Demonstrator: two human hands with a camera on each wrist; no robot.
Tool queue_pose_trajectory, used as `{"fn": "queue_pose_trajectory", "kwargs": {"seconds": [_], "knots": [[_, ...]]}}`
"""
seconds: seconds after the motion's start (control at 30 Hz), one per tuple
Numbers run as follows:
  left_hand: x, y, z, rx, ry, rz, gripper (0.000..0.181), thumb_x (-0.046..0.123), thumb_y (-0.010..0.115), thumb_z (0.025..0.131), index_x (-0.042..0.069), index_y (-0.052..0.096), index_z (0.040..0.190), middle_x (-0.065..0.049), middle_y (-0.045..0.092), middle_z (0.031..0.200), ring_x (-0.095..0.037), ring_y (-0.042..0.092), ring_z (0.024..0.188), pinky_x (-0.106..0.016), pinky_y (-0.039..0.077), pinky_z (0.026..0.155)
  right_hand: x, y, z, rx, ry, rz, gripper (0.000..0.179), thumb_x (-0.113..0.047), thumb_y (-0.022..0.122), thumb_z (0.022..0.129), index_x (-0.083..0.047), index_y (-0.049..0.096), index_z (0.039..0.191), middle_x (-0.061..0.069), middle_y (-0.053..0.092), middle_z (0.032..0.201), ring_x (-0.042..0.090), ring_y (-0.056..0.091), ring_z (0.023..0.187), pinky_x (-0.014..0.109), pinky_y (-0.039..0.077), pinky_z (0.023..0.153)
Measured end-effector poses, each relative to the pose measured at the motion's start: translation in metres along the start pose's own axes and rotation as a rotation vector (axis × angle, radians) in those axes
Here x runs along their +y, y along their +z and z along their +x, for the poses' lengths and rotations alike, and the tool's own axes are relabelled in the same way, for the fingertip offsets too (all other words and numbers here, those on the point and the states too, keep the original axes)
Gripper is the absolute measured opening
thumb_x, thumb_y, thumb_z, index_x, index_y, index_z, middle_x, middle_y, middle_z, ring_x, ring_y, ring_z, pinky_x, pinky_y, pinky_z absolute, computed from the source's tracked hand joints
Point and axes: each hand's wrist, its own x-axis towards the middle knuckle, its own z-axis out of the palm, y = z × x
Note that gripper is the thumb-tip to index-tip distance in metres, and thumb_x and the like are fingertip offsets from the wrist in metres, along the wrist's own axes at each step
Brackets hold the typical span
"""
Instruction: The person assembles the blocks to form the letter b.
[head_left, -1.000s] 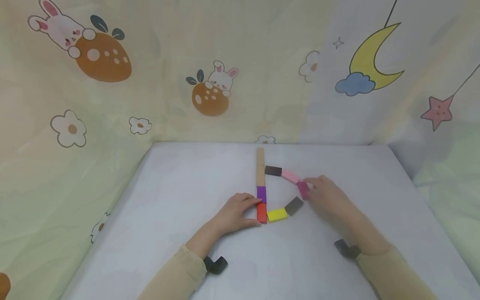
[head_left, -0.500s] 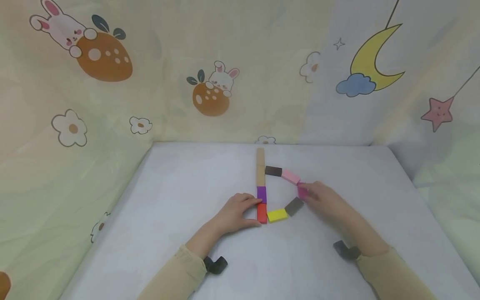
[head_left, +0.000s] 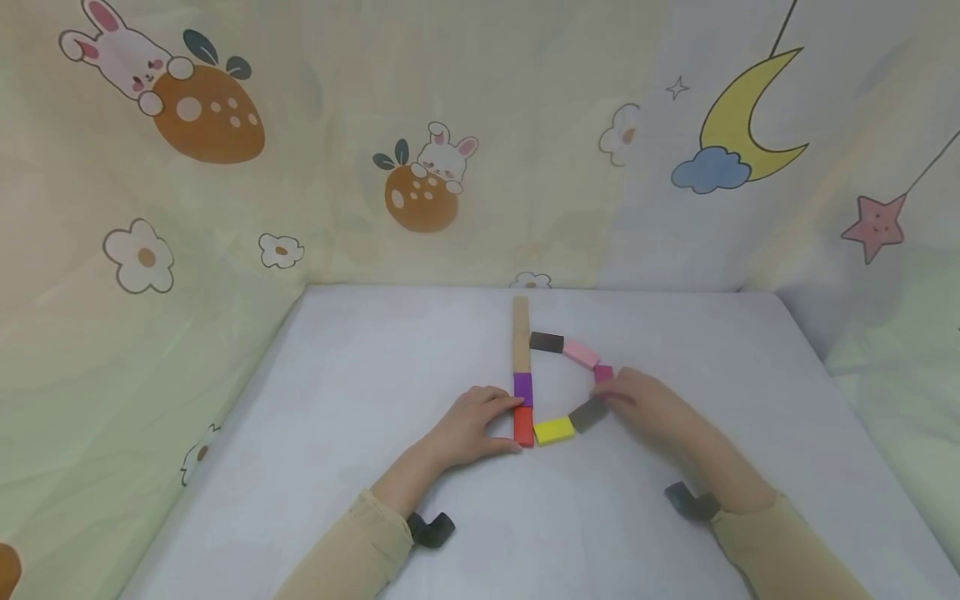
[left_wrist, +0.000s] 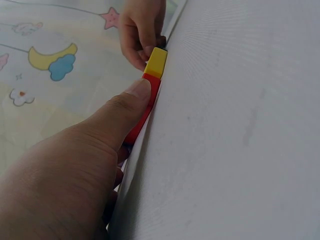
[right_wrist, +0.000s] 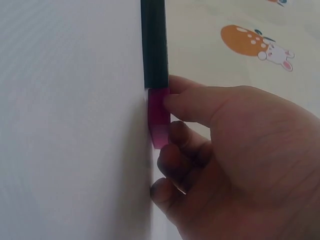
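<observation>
My left hand (head_left: 468,429) steadies the red block (head_left: 523,427), its thumb against the near end and a fingertip by the seam with the purple block (head_left: 522,386). With thumb and fingers, my right hand (head_left: 651,408) pinches the magenta block (right_wrist: 159,112), partly covering it in the head view. That block sits between a pink block (head_left: 581,353) and a lower dark block (head_left: 587,415). Left of the lower dark one lies a yellow block (head_left: 554,430). A black block (head_left: 547,342) joins the pink one to the wooden blocks (head_left: 521,350), which stand in line above the purple.
All the blocks lie flat on a white-covered table (head_left: 360,350), forming a straight column with a loop on its right. Behind the table hangs a printed cloth (head_left: 540,208). Each wrist carries a dark camera mount (head_left: 432,530).
My right hand has slid a little nearer along the magenta block, which has turned and shifted slightly left. Its lower end is now by the lower dark block. The left hand stays put.
</observation>
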Motion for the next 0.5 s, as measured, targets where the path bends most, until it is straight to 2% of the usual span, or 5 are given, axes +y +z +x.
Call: {"fn": "queue_pose_trajectory", "kwargs": {"seconds": [0.13, 0.33, 0.4, 0.5], "knots": [[-0.0003, 0.0001, 0.0005, 0.003, 0.006, 0.008, 0.071, 0.055, 0.074, 0.082, 0.032, 0.05, 0.145, 0.005, 0.056, 0.133, -0.016, 0.049, 0.126, -0.037, 0.041, 0.111, -0.0002, -0.0006, 0.0009, -0.013, 0.018, 0.01, 0.028, -0.029, 0.065, 0.096, -0.034, 0.066, 0.124, -0.009, 0.062, 0.101, 0.014, 0.059, 0.098, 0.04, 0.053, 0.09], [-0.0003, 0.0001, 0.0012, -0.001, 0.0, 0.012, 0.071, 0.055, 0.073, 0.083, 0.032, 0.05, 0.145, 0.005, 0.056, 0.134, -0.016, 0.048, 0.127, -0.037, 0.04, 0.112, 0.0001, -0.0004, 0.0027, -0.022, 0.082, 0.027, 0.037, -0.041, 0.064, 0.095, -0.033, 0.061, 0.131, -0.005, 0.065, 0.122, 0.026, 0.057, 0.123, 0.054, 0.047, 0.103], [0.0, -0.0001, 0.0012, -0.004, -0.002, 0.011, 0.071, 0.055, 0.073, 0.083, 0.032, 0.049, 0.145, 0.005, 0.056, 0.134, -0.016, 0.048, 0.128, -0.038, 0.04, 0.112, 0.0002, 0.0, 0.0026, -0.019, 0.077, 0.027, 0.037, -0.04, 0.064, 0.095, -0.033, 0.061, 0.131, -0.006, 0.065, 0.12, 0.024, 0.058, 0.121, 0.053, 0.048, 0.103], [0.0004, -0.0002, 0.0011, -0.005, -0.003, 0.007, 0.071, 0.055, 0.073, 0.083, 0.032, 0.049, 0.145, 0.005, 0.056, 0.134, -0.016, 0.048, 0.128, -0.038, 0.04, 0.112, 0.0004, 0.0002, 0.0014, -0.005, 0.025, 0.021, 0.032, -0.031, 0.066, 0.095, -0.033, 0.064, 0.127, -0.009, 0.066, 0.113, 0.019, 0.06, 0.112, 0.048, 0.051, 0.099]]}}
